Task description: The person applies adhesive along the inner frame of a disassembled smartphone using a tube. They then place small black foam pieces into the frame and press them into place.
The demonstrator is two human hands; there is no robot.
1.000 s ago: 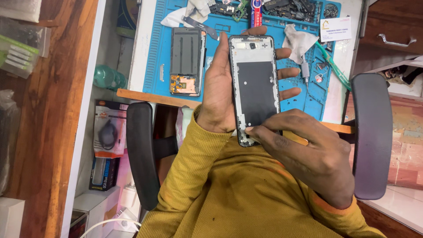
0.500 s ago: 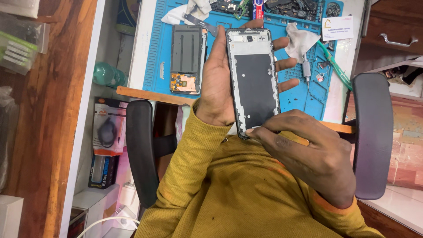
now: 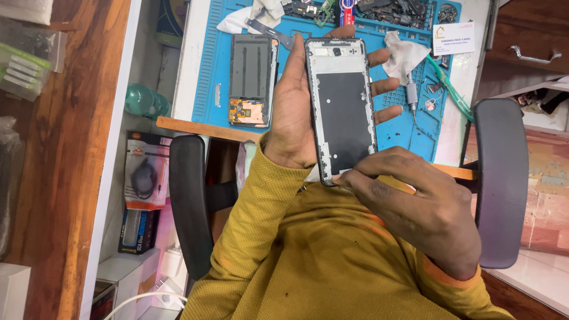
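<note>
My left hand [image 3: 292, 112] holds a stripped phone frame [image 3: 342, 106] upright above the desk edge, palm behind it and fingertips curling round its right side. The frame is silver-edged with a black panel in its middle. My right hand [image 3: 418, 207] pinches the frame's bottom edge with thumb and forefinger. Both arms are in mustard-yellow sleeves. A second opened phone part [image 3: 253, 77], dark with a copper-coloured flex at its lower end, lies on the blue repair mat [image 3: 207, 77] left of my left hand.
A crumpled white tissue [image 3: 404, 52], a small screwdriver [image 3: 410, 95] and loose parts lie on the mat. Black chair armrests [image 3: 189, 207] [image 3: 501, 178] flank me. A green bottle [image 3: 144, 101] and boxed goods [image 3: 144, 178] sit on shelves at left, a wooden drawer [image 3: 533, 41] at right.
The phone frame and my left hand have shifted slightly up towards the mat. My right hand stays at the frame's bottom edge.
</note>
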